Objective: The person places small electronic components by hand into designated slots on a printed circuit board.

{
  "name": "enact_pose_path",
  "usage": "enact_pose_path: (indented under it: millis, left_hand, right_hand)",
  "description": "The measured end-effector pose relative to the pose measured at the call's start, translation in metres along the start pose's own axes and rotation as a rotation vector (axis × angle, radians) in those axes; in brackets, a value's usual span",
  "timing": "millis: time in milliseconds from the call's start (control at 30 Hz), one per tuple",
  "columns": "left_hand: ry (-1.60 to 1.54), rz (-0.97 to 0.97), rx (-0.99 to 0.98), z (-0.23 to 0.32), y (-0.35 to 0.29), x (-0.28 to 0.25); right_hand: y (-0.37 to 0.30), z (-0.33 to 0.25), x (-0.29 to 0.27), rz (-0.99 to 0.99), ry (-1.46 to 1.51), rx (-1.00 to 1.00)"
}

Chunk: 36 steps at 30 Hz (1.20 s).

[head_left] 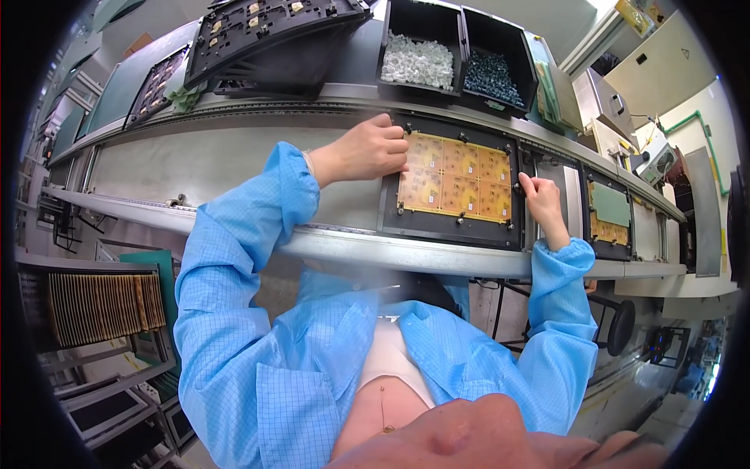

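A yellow-orange circuit board panel (455, 177), divided into several units, lies in a black carrier frame (449, 232) on the conveyor. Small black clips (462, 137) sit around the panel's edge. My left hand (361, 148) is closed at the frame's upper left corner, fingertips at the panel's left edge; whatever its fingers pinch is hidden. At the right side, my right hand (545, 205) has its fingers curled and pressed together against the frame's edge beside a clip. I cannot make out what it grips.
Beyond the conveyor rail (328, 105) stand a black bin of white parts (418, 62) and a black bin of dark bluish parts (494, 76). Stacked black carriers (273, 35) lie at the far left. A second carrier (609, 209) with a green sheet is to the right.
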<state>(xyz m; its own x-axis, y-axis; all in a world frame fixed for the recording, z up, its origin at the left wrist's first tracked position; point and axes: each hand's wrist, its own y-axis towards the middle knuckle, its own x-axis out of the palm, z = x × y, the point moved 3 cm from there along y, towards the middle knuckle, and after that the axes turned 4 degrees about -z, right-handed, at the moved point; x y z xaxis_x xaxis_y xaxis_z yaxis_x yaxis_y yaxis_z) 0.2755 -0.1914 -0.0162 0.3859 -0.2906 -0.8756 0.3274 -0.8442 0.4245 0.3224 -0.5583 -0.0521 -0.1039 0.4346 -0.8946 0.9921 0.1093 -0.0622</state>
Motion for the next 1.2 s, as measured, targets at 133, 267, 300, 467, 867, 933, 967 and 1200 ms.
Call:
enact_pose_path:
  millis: [133,267,300,467,867,933,967,1200]
  left_hand:
    - [-0.098,-0.072,-0.219,-0.007,0.012,-0.003]
    - [0.2,0.115,-0.394,-0.06,0.046,0.0]
    - [0.205,0.115,-0.396,-0.072,0.053,0.005]
    - [0.496,-0.243,-0.661,-0.108,0.076,0.036]
    - [0.108,-0.081,-0.721,-0.113,0.064,0.025]
    - [0.033,0.006,-0.714,-0.112,0.062,0.015]
    - [-0.046,0.095,-0.702,-0.11,0.06,0.008]
    - [-0.52,0.113,-0.893,-0.094,0.058,-0.006]
  right_hand:
    - [-0.011,-0.009,0.001,0.09,0.014,-0.048]
    - [-0.014,-0.022,0.01,0.078,0.06,-0.141]
    - [-0.013,-0.034,0.012,0.035,0.046,-0.165]
    - [-0.008,-0.069,0.025,-0.077,0.215,-0.295]
    - [0.137,-0.129,-0.014,0.267,-0.17,-0.667]
    - [0.154,-0.136,-0.004,0.211,-0.193,-0.671]
    - [0.16,-0.138,0.003,0.157,-0.22,-0.671]
    - [0.187,-0.143,0.01,0.161,-0.494,-0.605]
